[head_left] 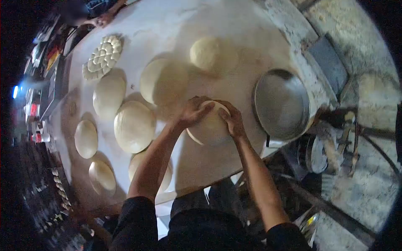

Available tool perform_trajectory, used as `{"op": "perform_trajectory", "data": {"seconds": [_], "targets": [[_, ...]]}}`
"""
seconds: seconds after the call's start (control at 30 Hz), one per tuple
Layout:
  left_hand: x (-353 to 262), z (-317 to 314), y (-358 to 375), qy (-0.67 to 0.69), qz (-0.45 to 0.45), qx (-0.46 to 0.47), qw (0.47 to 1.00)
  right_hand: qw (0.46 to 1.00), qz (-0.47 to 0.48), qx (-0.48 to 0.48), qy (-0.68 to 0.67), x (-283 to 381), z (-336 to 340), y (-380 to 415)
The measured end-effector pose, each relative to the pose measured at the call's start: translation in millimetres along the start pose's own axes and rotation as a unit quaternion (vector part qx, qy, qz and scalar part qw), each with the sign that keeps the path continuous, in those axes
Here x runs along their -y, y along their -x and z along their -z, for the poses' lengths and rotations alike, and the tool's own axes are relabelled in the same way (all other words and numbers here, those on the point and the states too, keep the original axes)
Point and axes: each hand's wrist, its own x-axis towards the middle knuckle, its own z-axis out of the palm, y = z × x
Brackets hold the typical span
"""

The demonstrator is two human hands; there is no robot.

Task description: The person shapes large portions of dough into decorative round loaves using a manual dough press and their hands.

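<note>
A smooth round of pale dough [208, 129] rests on the table in front of me. My left hand [196, 111] curves over its far left side, and my right hand [231, 118] cups its far right side, so both sets of fingers are wrapped on the dough's far edge. Beyond them sits a floury dough ball [204, 53]. To the left of my hands lies a wide dough round [161, 81]. Nearer is another large dough round [135, 126], and my left forearm partly covers one more dough round [138, 165].
A deep round metal pan [281, 105] stands at the table's right edge. Smaller dough rounds [86, 139] lie at left. Cut dough pieces [104, 56] form a cluster at the far left. Another person's hand [99, 21] rests at the far edge. A rough wall [372, 100] borders the right.
</note>
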Motion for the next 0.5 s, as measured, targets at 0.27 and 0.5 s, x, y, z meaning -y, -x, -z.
{"op": "perform_trajectory", "data": {"seconds": [0.27, 0.5], "targets": [[-68, -21, 136, 0.071, 0.150, 0.020, 0.986, 0.995, -0.037, 0.031, 0.084, -8, -35, 142], [-83, 13, 130, 0.187, 0.270, -0.138, 0.934, 0.977, -0.183, -0.075, -0.076, 24, 33, 105]]}}
